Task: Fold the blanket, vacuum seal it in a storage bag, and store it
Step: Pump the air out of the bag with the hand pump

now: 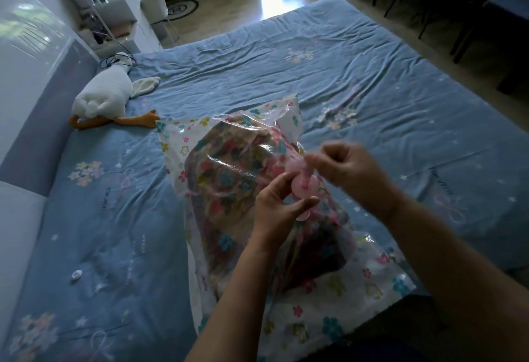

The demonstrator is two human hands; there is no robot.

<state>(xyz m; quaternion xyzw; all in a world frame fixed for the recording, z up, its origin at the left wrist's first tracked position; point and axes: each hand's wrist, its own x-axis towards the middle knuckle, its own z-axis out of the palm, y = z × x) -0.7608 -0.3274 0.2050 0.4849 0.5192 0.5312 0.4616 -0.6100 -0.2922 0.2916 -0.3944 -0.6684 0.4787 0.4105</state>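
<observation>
Storage bag [332,290] with blanket [229,181] lay at the bed's [343,58] near edge; left hand [279,209] gripped its pink valve [303,186], right hand [349,165] pinched it from above.

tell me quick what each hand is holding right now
Left hand: grips the pink valve on the bag.
Right hand: fingers pinch the valve's top; blurred.
</observation>
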